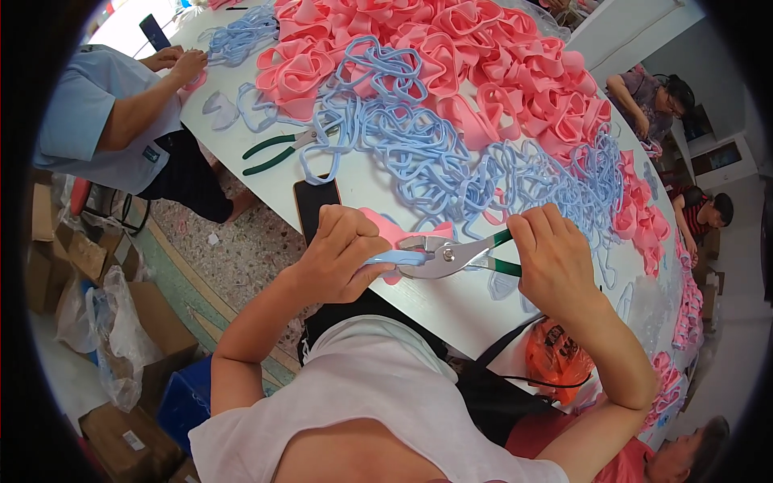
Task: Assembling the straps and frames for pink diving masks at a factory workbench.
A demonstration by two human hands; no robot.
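Above white table (459, 312) and speckled floor (250, 249), left hand (342, 253) grips band (400, 258), right hand (555, 258) pliers (449, 258).

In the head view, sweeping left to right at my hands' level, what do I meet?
Cardboard boxes, your left hand, held green-handled pliers, your right hand, pink pieces, co-worker in striped shirt.

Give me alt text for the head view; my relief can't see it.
The person's right grip holds green-handled pliers, their jaws at a pale blue band in the left grip, a pink piece showing behind. On the white table lie a dark phone, another pair of pliers, tangled blue loops and a big heap of pink pieces.
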